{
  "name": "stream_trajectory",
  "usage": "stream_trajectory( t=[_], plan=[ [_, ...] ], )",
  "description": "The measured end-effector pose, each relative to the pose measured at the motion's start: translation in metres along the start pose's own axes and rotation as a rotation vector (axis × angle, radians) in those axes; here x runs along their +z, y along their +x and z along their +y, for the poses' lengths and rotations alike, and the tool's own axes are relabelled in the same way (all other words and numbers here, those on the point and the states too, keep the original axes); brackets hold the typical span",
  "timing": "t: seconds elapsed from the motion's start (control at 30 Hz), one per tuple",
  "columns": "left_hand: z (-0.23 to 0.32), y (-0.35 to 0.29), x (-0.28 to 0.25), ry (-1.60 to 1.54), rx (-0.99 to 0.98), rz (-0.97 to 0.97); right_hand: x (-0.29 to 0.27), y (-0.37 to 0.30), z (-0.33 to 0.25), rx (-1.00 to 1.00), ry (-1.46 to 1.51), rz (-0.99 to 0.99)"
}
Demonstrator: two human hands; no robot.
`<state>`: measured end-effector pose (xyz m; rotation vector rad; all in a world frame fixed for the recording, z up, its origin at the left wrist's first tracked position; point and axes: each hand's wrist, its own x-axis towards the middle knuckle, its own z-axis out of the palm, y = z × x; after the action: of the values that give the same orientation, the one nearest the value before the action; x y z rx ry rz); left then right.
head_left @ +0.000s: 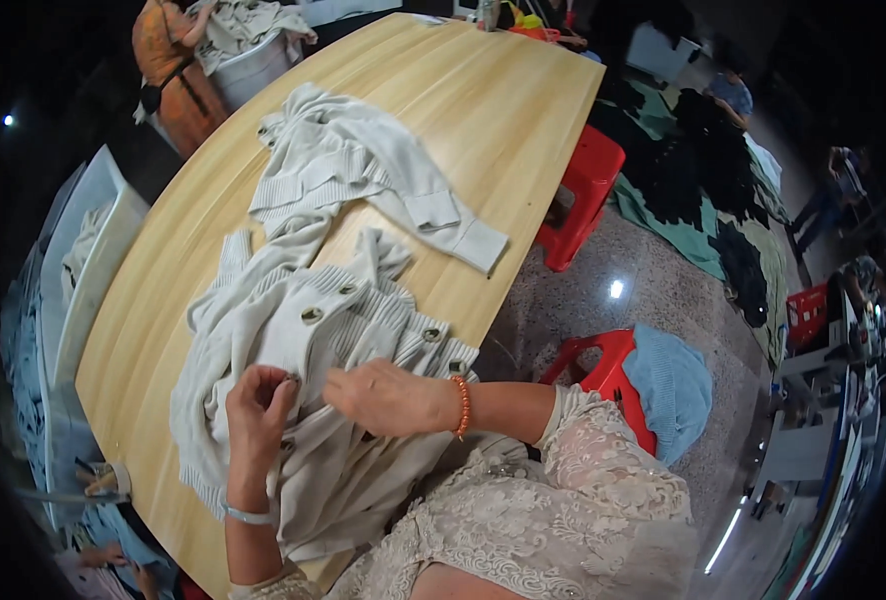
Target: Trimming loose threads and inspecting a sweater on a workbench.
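Observation:
A cream knitted cardigan (253, 340) lies bunched on the wooden table's near end, partly over the edge toward my lap. Large dark buttons (311, 316) dot its ribbed band. Above the cardigan, my left hand (257, 412) is closed with thumb and fingers pinched together; a small dark spot shows at the fingertips. My right hand (383, 397) faces it a short gap away, its fingers curled closed over the knit. What either pinch holds is too small to tell. Beyond lies a second cream knitted garment (353, 165), one sleeve stretched toward the table's right edge.
The wooden table (503, 120) runs away from me. Red stools (585, 195) stand along its right side, one bearing a blue knitted piece (668, 390). White bins (98, 260) with garments flank the left. Dark and green cloth (678, 160) covers the floor at right. Other people work around.

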<state>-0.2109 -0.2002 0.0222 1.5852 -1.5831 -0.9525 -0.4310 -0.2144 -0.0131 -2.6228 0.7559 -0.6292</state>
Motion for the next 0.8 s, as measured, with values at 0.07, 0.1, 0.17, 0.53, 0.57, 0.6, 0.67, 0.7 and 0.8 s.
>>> stream_trajectory(
  t=[0.07, 0.1, 0.17, 0.53, 0.57, 0.6, 0.67, 0.7, 0.8],
  plan=[
    [-0.006, -0.002, 0.004, -0.092, -0.029, -0.015, -0.003, 0.003, -0.005, 0.010, 0.033, 0.040],
    [-0.009, -0.003, 0.008, -0.212, -0.026, -0.034, -0.005, 0.005, -0.007, -0.001, 0.065, 0.097],
    [-0.006, -0.007, 0.009, -0.281, -0.073, -0.069, -0.003, 0.008, -0.009, -0.022, 0.084, 0.179],
    [-0.004, -0.021, -0.001, -0.273, -0.077, -0.164, 0.017, 0.006, -0.009, 0.035, -0.016, 0.289],
    [-0.003, -0.028, 0.000, -0.203, 0.027, -0.180, 0.020, 0.006, -0.006, 0.042, -0.023, 0.293],
    [-0.006, -0.032, -0.005, 0.018, 0.107, -0.246, 0.022, 0.005, -0.003, 0.012, -0.023, 0.273],
    [-0.005, -0.039, 0.004, 0.083, 0.201, -0.207, 0.026, 0.006, -0.003, -0.008, -0.003, 0.229],
    [-0.004, -0.040, 0.006, 0.143, 0.182, -0.175, 0.027, 0.006, -0.002, -0.010, -0.002, 0.229],
    [-0.003, -0.039, 0.016, 0.228, 0.244, -0.095, 0.028, 0.005, 0.000, -0.042, -0.042, 0.206]
  ],
)
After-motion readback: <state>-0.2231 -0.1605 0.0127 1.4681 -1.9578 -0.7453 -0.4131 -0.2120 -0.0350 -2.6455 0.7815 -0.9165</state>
